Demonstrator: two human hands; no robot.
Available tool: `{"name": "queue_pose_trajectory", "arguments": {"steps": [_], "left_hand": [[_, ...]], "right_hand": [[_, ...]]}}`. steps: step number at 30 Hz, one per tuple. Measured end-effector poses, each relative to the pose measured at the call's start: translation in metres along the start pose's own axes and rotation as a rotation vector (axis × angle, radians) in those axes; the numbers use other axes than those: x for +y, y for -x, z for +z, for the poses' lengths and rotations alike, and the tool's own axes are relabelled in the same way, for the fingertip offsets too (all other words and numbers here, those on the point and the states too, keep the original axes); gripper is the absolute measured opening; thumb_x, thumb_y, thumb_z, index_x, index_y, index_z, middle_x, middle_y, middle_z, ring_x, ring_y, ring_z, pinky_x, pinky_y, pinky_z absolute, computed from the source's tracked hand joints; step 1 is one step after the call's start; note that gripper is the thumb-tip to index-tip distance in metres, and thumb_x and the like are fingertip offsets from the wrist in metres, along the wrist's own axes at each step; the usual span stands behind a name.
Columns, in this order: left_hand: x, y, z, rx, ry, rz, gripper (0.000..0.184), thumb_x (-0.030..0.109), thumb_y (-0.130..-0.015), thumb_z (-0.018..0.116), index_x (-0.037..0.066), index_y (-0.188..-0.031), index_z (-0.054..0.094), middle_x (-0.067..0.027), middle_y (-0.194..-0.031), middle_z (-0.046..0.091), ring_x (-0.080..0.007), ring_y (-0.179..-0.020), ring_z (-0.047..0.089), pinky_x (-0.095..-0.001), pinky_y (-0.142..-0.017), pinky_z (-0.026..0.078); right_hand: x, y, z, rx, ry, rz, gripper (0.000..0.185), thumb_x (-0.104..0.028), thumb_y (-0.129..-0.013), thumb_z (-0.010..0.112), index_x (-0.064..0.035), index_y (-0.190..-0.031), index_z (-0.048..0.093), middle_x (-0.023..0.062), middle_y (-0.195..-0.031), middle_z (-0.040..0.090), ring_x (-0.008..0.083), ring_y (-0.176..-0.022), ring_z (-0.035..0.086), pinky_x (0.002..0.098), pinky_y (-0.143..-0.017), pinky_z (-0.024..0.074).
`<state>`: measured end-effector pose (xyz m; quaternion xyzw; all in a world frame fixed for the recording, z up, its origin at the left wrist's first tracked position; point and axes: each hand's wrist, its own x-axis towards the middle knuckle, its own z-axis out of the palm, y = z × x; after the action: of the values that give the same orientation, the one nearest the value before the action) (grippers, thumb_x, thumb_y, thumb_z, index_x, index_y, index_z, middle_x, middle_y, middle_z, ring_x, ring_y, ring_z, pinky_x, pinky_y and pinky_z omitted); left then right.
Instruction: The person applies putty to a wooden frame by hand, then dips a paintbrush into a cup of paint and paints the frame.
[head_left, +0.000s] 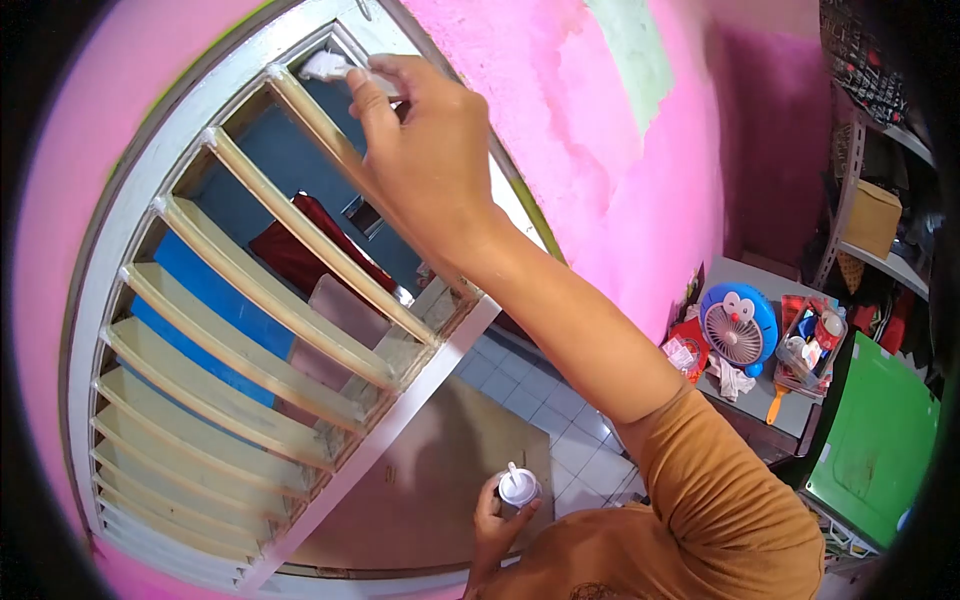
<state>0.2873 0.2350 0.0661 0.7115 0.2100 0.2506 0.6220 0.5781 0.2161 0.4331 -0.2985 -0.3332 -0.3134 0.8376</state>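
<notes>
My right hand (430, 150) is raised to the upper corner of a slatted vent frame (110, 235), its fingers closed around a paintbrush (325, 66). The brush's head is coated white and lies at the frame's inner corner; the hand covers most of its handle. Pale wooden slats (300, 215) run across the opening, with white on their upper ends. Lower down, my left hand (490, 525) grips a small white cup (518, 488) with a white stick standing in it.
A pink wall (600, 190) with a peeled patch adjoins the frame. Below right, a blue cartoon-faced fan (738, 325) and a basket of small items (808, 345) stand on a table. Beyond are a green panel (875, 440) and a shelf rack holding a cardboard box (872, 218).
</notes>
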Motion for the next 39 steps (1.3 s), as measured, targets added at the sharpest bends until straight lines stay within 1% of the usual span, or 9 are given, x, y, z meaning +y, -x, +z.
{"name": "queue_pose_trajectory", "arguments": {"steps": [6, 8, 11, 20, 21, 25, 29, 34, 39], "left_hand": [[-0.002, -0.003, 0.0, -0.007, 0.01, 0.016, 0.065, 0.002, -0.081, 0.085, -0.003, -0.136, 0.05, -0.0106, -0.126, 0.062, -0.0183, -0.118, 0.061, -0.0333, -0.103, 0.048], [-0.004, -0.002, -0.001, -0.001, 0.006, 0.022, 0.065, 0.003, -0.082, 0.085, -0.002, -0.137, 0.05, -0.0106, -0.126, 0.062, -0.0183, -0.118, 0.061, -0.0332, -0.104, 0.048], [-0.004, -0.003, 0.001, -0.005, -0.016, -0.01, 0.065, 0.004, -0.082, 0.085, -0.003, -0.137, 0.05, -0.0107, -0.126, 0.062, -0.0184, -0.118, 0.061, -0.0333, -0.104, 0.048], [0.002, -0.001, 0.005, -0.002, 0.009, -0.016, 0.067, 0.005, -0.082, 0.085, -0.003, -0.137, 0.048, -0.013, -0.128, 0.061, -0.0196, -0.12, 0.061, -0.0341, -0.105, 0.048], [-0.002, 0.0, 0.005, 0.004, -0.02, 0.003, 0.067, 0.004, -0.082, 0.085, -0.004, -0.137, 0.048, -0.0133, -0.128, 0.061, -0.0198, -0.12, 0.061, -0.0341, -0.105, 0.048], [-0.007, 0.001, 0.004, -0.002, -0.054, 0.023, 0.067, 0.002, -0.082, 0.085, -0.004, -0.137, 0.048, -0.0138, -0.128, 0.062, -0.0201, -0.12, 0.061, -0.0342, -0.105, 0.049], [-0.009, 0.003, 0.004, -0.014, -0.057, 0.004, 0.066, 0.001, -0.081, 0.085, -0.004, -0.136, 0.048, -0.0142, -0.128, 0.061, -0.0201, -0.12, 0.061, -0.0349, -0.105, 0.05], [-0.005, 0.002, 0.006, 0.002, -0.059, 0.023, 0.065, -0.002, -0.08, 0.084, -0.003, -0.135, 0.049, -0.0138, -0.126, 0.063, -0.0212, -0.119, 0.062, -0.0356, -0.105, 0.05], [-0.001, 0.0, 0.008, 0.002, -0.066, 0.047, 0.065, -0.003, -0.08, 0.084, -0.003, -0.135, 0.049, -0.0139, -0.126, 0.063, -0.0211, -0.119, 0.062, -0.0355, -0.104, 0.05]], "right_hand": [[0.007, -0.012, 0.018, -0.042, -0.019, -0.026, 0.026, -0.017, -0.095, 0.067, 0.0093, -0.1, 0.069, 0.025, -0.074, 0.069, 0.0357, -0.061, 0.069, 0.0412, -0.06, 0.0535], [-0.013, -0.01, 0.006, -0.058, -0.304, 0.165, 0.031, -0.021, -0.099, 0.066, 0.0093, -0.105, 0.069, 0.0125, -0.076, 0.072, 0.0115, -0.057, 0.065, 0.0266, -0.052, 0.049], [-0.018, -0.001, -0.008, -0.023, -0.291, 0.172, 0.03, -0.019, -0.099, 0.065, 0.0093, -0.105, 0.069, 0.0118, -0.077, 0.071, 0.0104, -0.055, 0.063, 0.0256, -0.051, 0.0483], [-0.012, -0.013, -0.006, -0.052, -0.352, 0.154, 0.026, -0.015, -0.099, 0.065, 0.0097, -0.109, 0.067, 0.0114, -0.078, 0.072, 0.0112, -0.059, 0.066, 0.0259, -0.053, 0.0498], [-0.024, -0.01, -0.014, -0.034, -0.321, 0.197, 0.023, -0.014, -0.096, 0.063, 0.0084, -0.098, 0.069, 0.0193, -0.07, 0.069, 0.0229, -0.058, 0.07, 0.0361, -0.056, 0.0518], [-0.026, -0.007, -0.04, -0.066, -0.007, -0.089, 0.022, -0.011, -0.093, 0.065, 0.0072, -0.104, 0.067, 0.0246, -0.08, 0.07, 0.0379, -0.072, 0.07, 0.0454, -0.067, 0.0535], [-0.018, -0.011, -0.055, -0.219, 0.275, -0.288, 0.02, -0.012, -0.098, 0.065, 0.0044, -0.109, 0.068, 0.0153, -0.083, 0.071, 0.0192, -0.064, 0.069, 0.032, -0.059, 0.0522], [-0.013, -0.016, -0.053, -0.407, 0.472, -0.376, 0.018, -0.011, -0.095, 0.063, -0.0015, -0.108, 0.071, 0.019, -0.086, 0.067, 0.0404, -0.081, 0.066, 0.0466, -0.073, 0.0533], [-0.006, -0.024, -0.043, -0.473, 0.57, -0.357, 0.019, -0.011, -0.093, 0.061, -0.0021, -0.107, 0.071, 0.0213, -0.093, 0.064, 0.0402, -0.085, 0.067, 0.0471, -0.076, 0.0543]]}}
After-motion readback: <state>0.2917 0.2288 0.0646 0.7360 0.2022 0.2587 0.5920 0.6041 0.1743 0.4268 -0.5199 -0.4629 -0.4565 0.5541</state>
